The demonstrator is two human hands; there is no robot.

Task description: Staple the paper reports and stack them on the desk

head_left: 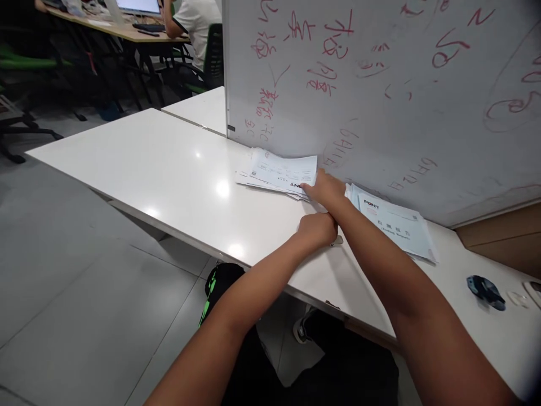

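A pile of printed papers (281, 170) lies on the white table, close to the whiteboard. My right hand (327, 189) grips the right edge of this pile, thumb on top and the other fingers mostly hidden. In front of it, my left hand (318, 228) is closed in a fist on the tabletop, by my right wrist. A small pale, metallic-looking object (337, 241) pokes out beside the fist; its kind is unclear, and the fist hides the rest. Right of my right forearm sits a second stack of reports (391, 223), its cover printed "PONY".
Behind the papers stands a whiteboard (372, 113) with red handwriting. On the right of the white table (169, 169) are a dark blue roundish object (486, 292) and a cardboard box (502, 239). A seated person (196, 28) is at a far desk.
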